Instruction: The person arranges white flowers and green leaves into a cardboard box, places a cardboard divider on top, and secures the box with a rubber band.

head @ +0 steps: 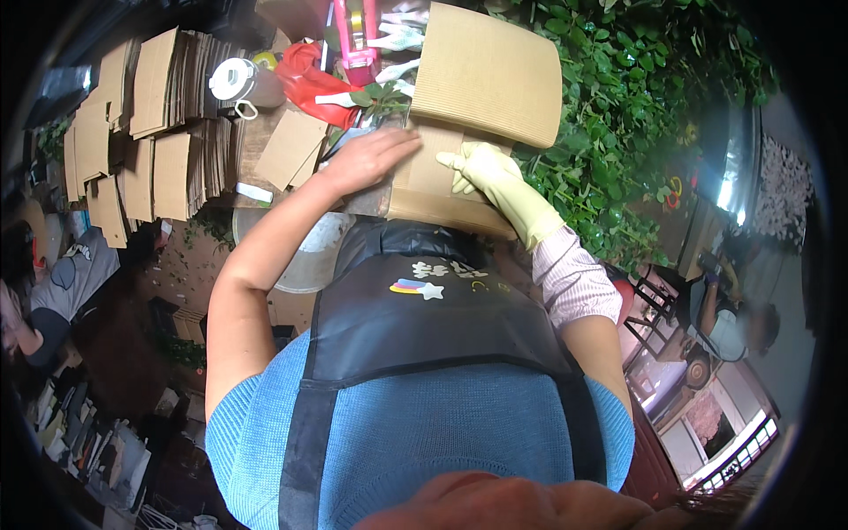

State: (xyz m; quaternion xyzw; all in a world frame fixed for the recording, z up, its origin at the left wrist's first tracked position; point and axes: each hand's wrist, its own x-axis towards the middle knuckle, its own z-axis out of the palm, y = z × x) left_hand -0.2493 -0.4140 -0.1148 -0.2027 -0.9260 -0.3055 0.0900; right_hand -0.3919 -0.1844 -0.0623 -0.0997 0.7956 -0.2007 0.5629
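A corrugated cardboard sheet (424, 162) lies on the work surface before me, with a raised ribbed flap (487, 73) on its far side and a folded strip (450, 213) along its near edge. My bare left hand (374, 158) rests over the sheet's left edge, fingers stretched out and close together, thumb hidden. On the right part of the sheet lies my right hand (487, 171), in a pale yellow rubber glove. One gloved digit points left while the others curl down against the cardboard. Whether either hand pinches the sheet cannot be seen.
Green leafy stems (609, 132) are heaped to the right. Stacks of cardboard pieces (159, 86) stand left, near a lidded plastic jug (245, 83). Loose cardboard (291, 149), a red glove (311, 79) and a pink tape dispenser (360, 46) lie nearer. Other people (729, 324) are at both sides.
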